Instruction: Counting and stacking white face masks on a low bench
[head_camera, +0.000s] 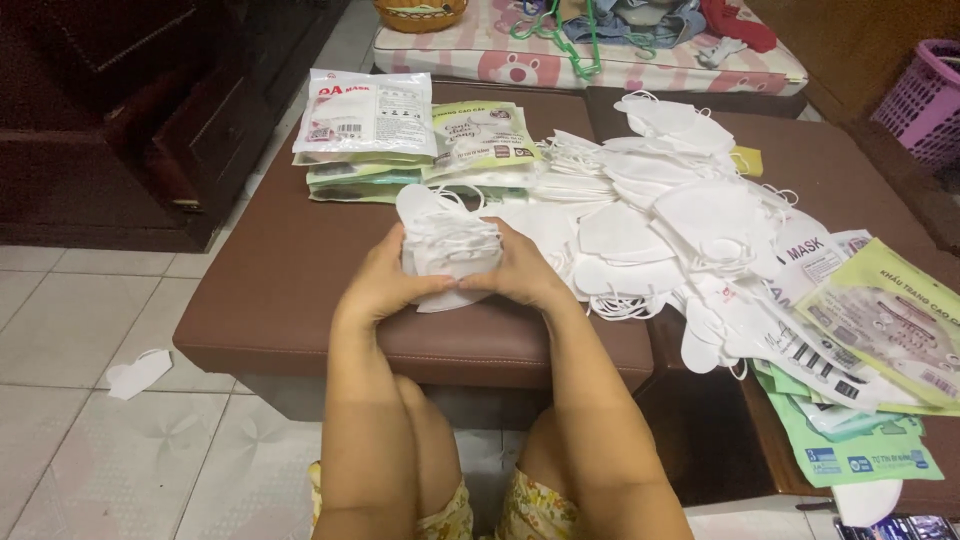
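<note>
A tiled floor (90, 440) and a dark wooden cabinet (120, 110) are seen around a brown leather-covered bench (280, 290), the only view being from the head camera. A small stack of white folded fabric face masks with ear loops (447, 245) is held upright at the near middle of the bench, pressed between the left hand (385, 280) and the right hand (520, 270). The fingers of both hands are curled closed around the sides of the stack, the thumbs meeting beneath it.

The stack is judged light, soft and springy; it would probably fan apart if squeezed unevenly, so the flat sides seem the best place for a hold, while the loose ear loops could snag.

Just to the right, a large loose heap of white masks (680, 210) is spread, touching flat printed plastic packets (870, 340). Behind the hands, sealed mask packets (370, 120) are piled. A single white mask (138, 372) lies on the floor, well apart. A pink plastic basket (925, 95) stands at the far right.
</note>
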